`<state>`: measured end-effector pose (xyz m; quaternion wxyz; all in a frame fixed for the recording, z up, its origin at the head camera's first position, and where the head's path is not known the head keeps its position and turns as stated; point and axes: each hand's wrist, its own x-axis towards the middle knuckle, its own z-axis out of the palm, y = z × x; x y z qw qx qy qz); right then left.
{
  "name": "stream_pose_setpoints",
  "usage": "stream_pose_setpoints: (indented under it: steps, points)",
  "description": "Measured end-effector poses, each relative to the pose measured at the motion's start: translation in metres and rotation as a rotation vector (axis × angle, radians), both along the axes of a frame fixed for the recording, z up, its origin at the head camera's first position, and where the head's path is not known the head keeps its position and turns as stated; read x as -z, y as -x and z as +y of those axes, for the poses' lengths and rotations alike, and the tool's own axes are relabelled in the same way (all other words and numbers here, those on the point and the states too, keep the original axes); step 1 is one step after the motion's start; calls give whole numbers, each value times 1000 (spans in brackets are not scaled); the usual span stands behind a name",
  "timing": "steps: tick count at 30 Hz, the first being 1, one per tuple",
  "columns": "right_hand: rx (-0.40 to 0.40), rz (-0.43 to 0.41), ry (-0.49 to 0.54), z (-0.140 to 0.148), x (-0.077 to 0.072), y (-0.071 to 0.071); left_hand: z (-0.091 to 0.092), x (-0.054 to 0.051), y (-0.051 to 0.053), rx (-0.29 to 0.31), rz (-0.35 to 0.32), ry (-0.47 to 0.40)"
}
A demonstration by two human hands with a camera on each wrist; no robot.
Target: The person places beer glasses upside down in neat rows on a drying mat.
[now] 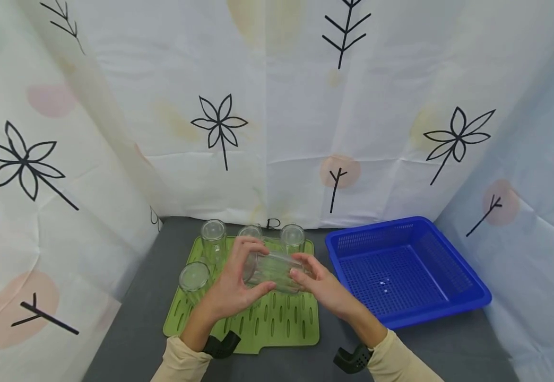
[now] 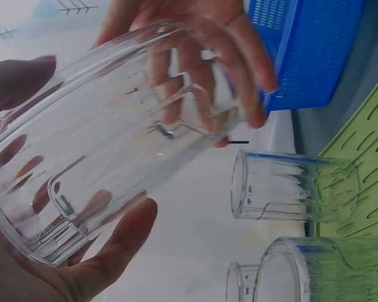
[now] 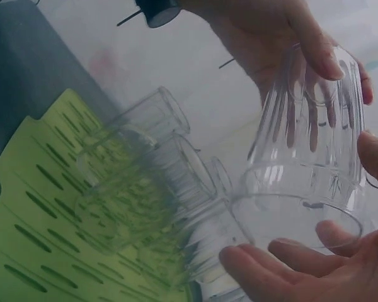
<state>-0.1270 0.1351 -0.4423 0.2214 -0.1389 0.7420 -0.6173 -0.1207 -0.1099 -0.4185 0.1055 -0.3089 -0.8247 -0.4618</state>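
Note:
Between my two hands a clear fluted glass [image 1: 275, 273] lies on its side in the air, over a green slotted drying mat [image 1: 284, 329]. My left hand [image 1: 233, 280] grips its left end, thumb below and fingers above. At the right end my right hand [image 1: 326, 289] holds it with thumb and fingers. In the right wrist view the wide rim of the glass [image 3: 302, 170] is by the right hand's fingers [image 3: 283, 261], and the left hand [image 3: 264, 38] is around the narrower end.
Several similar glasses stand upside down on the mat, among them a front-left glass [image 1: 194, 277], a back-left glass [image 1: 213, 233] and a back-right glass [image 1: 292, 237]. A blue plastic basket [image 1: 436, 310] sits to the right on the grey table [image 1: 129, 318]. Patterned white curtains [image 1: 286, 116] surround the table.

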Motion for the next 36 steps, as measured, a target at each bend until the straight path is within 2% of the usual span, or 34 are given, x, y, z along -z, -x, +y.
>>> stream_pose_setpoints:
  steps: [5,8,14,20,25,30,33,36]
  points:
    - [-37,15,-85,2,8,-3,0,0,0,-6,24,54]
    - [-27,24,-140,5,10,-7,3,3,1,-21,56,87]
    - [57,122,-272,10,8,-12,18,10,3,-85,181,156]
    - [161,190,-279,18,0,-9,35,15,2,-91,244,229]
    - [221,229,-315,30,-3,-4,47,29,0,-46,235,277]
    - [207,283,-380,39,-2,1,57,46,2,-2,187,320]
    - [201,359,-461,44,-1,4,62,54,4,10,162,358]
    - [229,464,-545,49,0,8,67,61,6,13,133,402]
